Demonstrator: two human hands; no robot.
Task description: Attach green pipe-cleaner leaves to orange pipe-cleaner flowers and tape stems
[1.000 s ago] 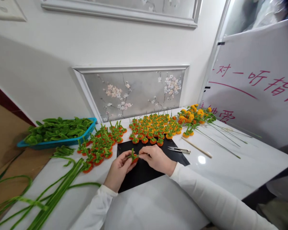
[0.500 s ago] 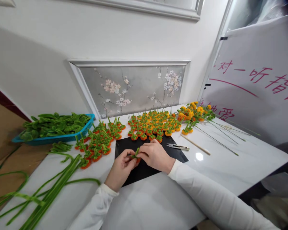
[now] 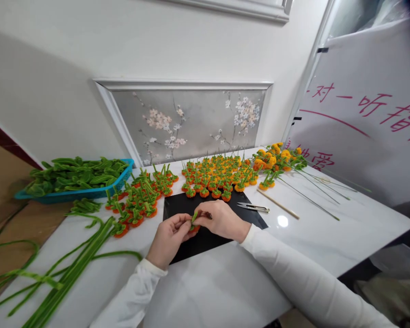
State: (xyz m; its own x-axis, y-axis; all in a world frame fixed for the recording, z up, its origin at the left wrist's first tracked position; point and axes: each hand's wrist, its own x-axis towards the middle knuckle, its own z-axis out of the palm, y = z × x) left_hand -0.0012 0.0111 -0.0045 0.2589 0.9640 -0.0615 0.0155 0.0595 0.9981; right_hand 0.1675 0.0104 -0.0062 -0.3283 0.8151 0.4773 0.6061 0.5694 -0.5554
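Observation:
Over a black mat, both my hands meet on one small orange pipe-cleaner flower with a green stem piece standing up from it. My left hand pinches the flower from the left side. The thumb and fingertips of my right hand are closed on its green pipe-cleaner stem. The fingers partly cover the flower. Thread snips lie right of my right hand. Behind the mat stand rows of orange and yellow flowers, green stems upward.
At left are a blue basket of green leaves, more orange flowers and long green pipe cleaners. A wooden stick, thin stems and yellow flower bunches lie at right on the white table. A panelled wall stands behind.
Both hands stay together on the flower. The green stem piece stands more upright between my fingers, and my right fingers have shifted slightly. The camera view has moved a little.

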